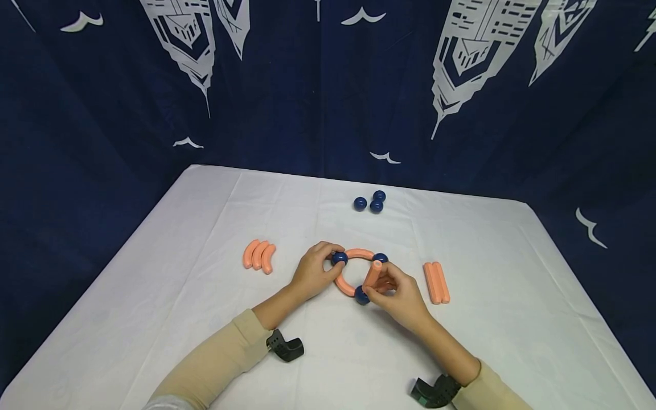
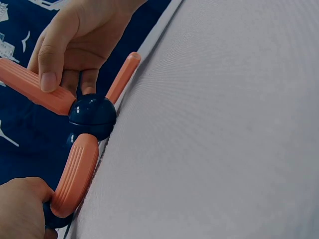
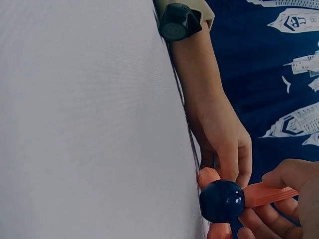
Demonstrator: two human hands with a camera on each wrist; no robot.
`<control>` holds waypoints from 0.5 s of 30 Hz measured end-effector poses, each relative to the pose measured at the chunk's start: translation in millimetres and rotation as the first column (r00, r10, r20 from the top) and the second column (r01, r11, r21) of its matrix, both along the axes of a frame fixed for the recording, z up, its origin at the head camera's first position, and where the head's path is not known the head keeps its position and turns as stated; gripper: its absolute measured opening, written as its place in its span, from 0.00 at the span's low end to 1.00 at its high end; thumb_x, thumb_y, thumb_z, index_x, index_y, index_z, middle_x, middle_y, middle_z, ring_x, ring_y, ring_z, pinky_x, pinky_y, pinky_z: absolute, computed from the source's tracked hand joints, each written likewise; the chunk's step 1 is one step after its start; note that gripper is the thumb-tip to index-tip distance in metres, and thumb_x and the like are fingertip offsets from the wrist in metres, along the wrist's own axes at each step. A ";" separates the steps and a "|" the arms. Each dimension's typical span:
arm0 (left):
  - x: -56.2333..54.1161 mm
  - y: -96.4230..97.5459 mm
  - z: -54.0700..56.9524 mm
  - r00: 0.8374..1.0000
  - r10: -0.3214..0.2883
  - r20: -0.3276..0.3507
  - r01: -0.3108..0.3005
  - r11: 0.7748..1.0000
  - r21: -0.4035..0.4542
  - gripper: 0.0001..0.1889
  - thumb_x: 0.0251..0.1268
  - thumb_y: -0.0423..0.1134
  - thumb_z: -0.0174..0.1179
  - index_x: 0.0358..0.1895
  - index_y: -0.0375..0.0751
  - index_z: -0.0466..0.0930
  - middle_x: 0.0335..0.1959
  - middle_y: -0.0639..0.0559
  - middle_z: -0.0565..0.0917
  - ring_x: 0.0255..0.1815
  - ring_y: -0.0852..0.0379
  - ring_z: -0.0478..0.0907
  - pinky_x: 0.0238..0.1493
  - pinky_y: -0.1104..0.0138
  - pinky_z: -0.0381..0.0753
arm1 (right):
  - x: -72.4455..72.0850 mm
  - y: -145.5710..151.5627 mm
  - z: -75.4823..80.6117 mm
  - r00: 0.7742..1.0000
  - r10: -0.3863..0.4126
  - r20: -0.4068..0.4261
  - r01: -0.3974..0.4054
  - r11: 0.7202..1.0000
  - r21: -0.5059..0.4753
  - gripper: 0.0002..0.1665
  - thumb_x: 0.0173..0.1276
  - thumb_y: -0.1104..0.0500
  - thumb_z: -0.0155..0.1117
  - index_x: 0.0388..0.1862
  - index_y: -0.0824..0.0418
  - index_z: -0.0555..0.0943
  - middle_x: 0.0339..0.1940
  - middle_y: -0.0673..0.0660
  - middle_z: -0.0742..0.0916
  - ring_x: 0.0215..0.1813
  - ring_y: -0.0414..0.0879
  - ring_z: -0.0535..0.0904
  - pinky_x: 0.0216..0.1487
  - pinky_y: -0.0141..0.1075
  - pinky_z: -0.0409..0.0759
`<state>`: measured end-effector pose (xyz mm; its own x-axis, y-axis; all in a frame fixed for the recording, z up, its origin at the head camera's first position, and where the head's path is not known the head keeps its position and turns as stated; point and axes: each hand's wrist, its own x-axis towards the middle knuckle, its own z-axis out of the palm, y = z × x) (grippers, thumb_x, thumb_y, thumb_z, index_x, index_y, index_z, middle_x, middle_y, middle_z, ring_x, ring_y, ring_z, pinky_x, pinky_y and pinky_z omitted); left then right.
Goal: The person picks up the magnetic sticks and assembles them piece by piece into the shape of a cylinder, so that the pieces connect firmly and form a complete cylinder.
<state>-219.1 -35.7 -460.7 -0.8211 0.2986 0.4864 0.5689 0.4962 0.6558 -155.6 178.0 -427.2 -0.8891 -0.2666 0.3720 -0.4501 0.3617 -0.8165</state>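
On the white table lies a ring of curved orange rods (image 1: 344, 286) joined by blue balls. My left hand (image 1: 314, 272) grips the ball (image 1: 340, 258) at the ring's upper left between thumb and fingers. My right hand (image 1: 402, 295) pinches a straight orange rod (image 1: 373, 273), which stands up from the near ball (image 1: 361, 295). In the left wrist view this rod (image 2: 37, 89) meets the near ball (image 2: 92, 117) at its lower end. A third ball (image 1: 380, 258) sits at the ring's upper right, partly behind the rod and right hand.
Three loose blue balls (image 1: 376, 206) lie toward the table's far edge. Left of the ring are three curved orange rods (image 1: 257, 255) side by side. Two straight orange rods (image 1: 436, 282) lie together on the right. A dark blue printed cloth (image 1: 318, 91) hangs behind the table.
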 end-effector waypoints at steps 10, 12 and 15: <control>2.7 1.3 1.7 1.000 0.015 -0.003 -0.015 1.000 -0.015 0.15 0.61 0.37 0.64 0.51 0.39 0.82 0.50 0.45 0.80 0.52 0.47 0.75 0.55 0.55 0.74 | 1.7 4.2 3.3 0.998 0.037 -0.048 -0.037 0.999 0.003 0.14 0.58 0.73 0.66 0.43 0.63 0.78 0.35 0.54 0.86 0.37 0.45 0.81 0.41 0.35 0.80; 3.2 1.7 2.5 1.000 0.008 -0.016 -0.008 1.000 -0.011 0.15 0.61 0.37 0.63 0.51 0.38 0.82 0.50 0.45 0.80 0.52 0.47 0.75 0.55 0.55 0.74 | 1.5 5.9 4.4 0.998 0.041 -0.052 -0.040 0.999 0.006 0.17 0.57 0.75 0.63 0.45 0.64 0.78 0.37 0.54 0.85 0.38 0.47 0.82 0.42 0.35 0.80; 4.7 2.5 4.5 0.996 -0.015 -0.088 0.014 1.000 -0.011 0.15 0.59 0.37 0.63 0.50 0.38 0.83 0.49 0.46 0.80 0.51 0.48 0.75 0.54 0.57 0.74 | 0.0 8.9 5.8 0.999 0.029 -0.022 -0.029 1.000 0.007 0.20 0.57 0.76 0.58 0.48 0.65 0.78 0.38 0.54 0.86 0.40 0.51 0.83 0.43 0.34 0.79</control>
